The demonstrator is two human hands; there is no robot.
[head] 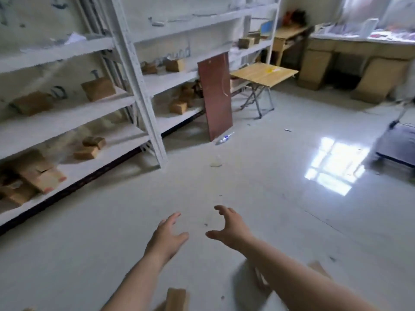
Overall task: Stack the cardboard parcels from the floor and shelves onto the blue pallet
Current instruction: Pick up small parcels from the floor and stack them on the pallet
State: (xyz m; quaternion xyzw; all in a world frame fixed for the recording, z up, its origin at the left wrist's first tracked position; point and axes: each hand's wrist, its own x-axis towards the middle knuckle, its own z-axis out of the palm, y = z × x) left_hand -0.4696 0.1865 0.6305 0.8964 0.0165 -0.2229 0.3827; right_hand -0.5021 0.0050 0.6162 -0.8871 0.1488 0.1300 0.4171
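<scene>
Both my hands are stretched out in front of me over the bare floor, holding nothing. My left hand (167, 235) has its fingers spread, and my right hand (229, 227) is open with the fingers loosely curved. Several brown cardboard parcels lie on the white shelving (139, 102) at the left, such as one parcel (98, 88) on a middle shelf and another parcel (177, 107) lower down. More parcels lie on the floor near my arms: one (177, 298) at the bottom edge and one (318, 269) partly hidden by my right forearm. A blue platform (397, 142) stands at the right edge.
A reddish-brown board (215, 95) leans against the shelving. A small folding table (263, 74) stands beyond it. A plastic bottle (224, 138) lies on the floor. Desks and large cardboard boxes (314, 68) line the far right wall. Window glare shines on the floor.
</scene>
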